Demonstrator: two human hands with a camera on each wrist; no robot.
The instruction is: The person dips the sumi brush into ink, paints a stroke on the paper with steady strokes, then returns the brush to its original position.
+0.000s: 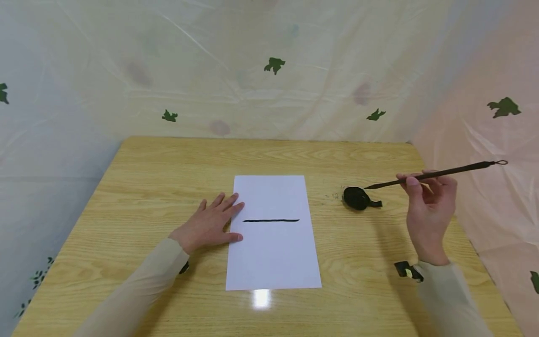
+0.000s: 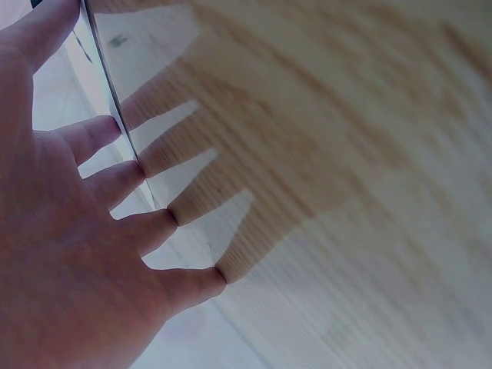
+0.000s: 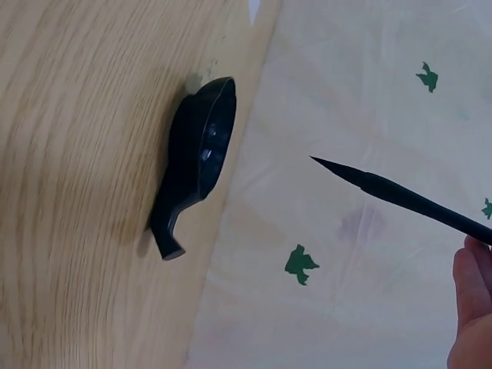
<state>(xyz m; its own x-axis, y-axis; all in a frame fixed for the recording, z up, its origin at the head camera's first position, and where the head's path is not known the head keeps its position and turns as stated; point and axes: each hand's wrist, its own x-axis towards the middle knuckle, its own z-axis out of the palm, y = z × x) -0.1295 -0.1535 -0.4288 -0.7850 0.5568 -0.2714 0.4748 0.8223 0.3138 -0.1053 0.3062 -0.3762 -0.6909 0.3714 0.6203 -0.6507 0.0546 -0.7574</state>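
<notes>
A white sheet of paper (image 1: pixel 273 257) lies on the wooden table, with one black horizontal brush stroke (image 1: pixel 271 220) across its middle. My left hand (image 1: pixel 210 222) rests with spread fingers on the paper's left edge; the left wrist view shows its fingertips (image 2: pixel 207 283) pressed down. My right hand (image 1: pixel 431 210) pinches a dark writing brush (image 1: pixel 455 172) by its handle, held up nearly level and pointing left. The brush's black tip (image 3: pixel 334 167) hangs over a small black ink dish (image 1: pixel 356 199) with a short handle; in the right wrist view, tip and dish stand apart.
Small dark specks (image 1: pixel 334 195) mark the table (image 1: pixel 168 159) just left of the ink dish. Pale cloth (image 1: pixel 236 93) with green bird shapes hangs behind the table and along both sides.
</notes>
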